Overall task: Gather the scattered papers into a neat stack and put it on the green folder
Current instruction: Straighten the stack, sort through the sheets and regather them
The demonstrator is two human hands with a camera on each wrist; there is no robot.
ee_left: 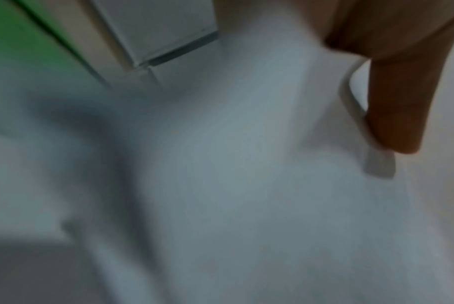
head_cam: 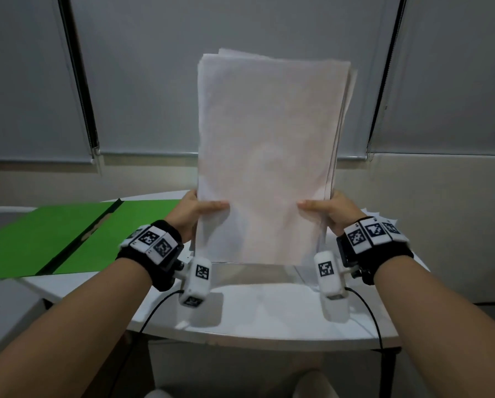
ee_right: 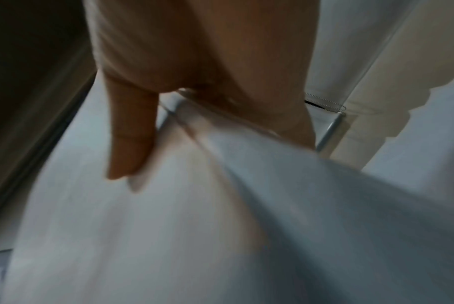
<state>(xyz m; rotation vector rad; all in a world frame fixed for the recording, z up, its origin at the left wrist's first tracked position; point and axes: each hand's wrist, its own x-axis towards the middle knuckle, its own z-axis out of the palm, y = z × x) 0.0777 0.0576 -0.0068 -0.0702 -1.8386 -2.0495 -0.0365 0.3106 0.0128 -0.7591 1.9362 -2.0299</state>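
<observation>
Paper stack (head_cam: 266,156) upright on worktop (head_cam: 269,311), pinched at lower side edges by left hand (head_cam: 193,215) and right hand (head_cam: 331,215); light, floppy, slippery.

White papers (head_cam: 265,156), bright green folder (head_cam: 39,239), white table (head_cam: 254,314), black wristbands with black-and-white checkered tags (head_cam: 154,242)

Grey blinds (head_cam: 154,81) behind white table (head_cam: 269,311)

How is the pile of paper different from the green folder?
The stack of papers is white; the green folder is bright green. The stack stands upright, gripped by the left hand and right hand; the folder lies flat and open, untouched, on the white table.
</observation>
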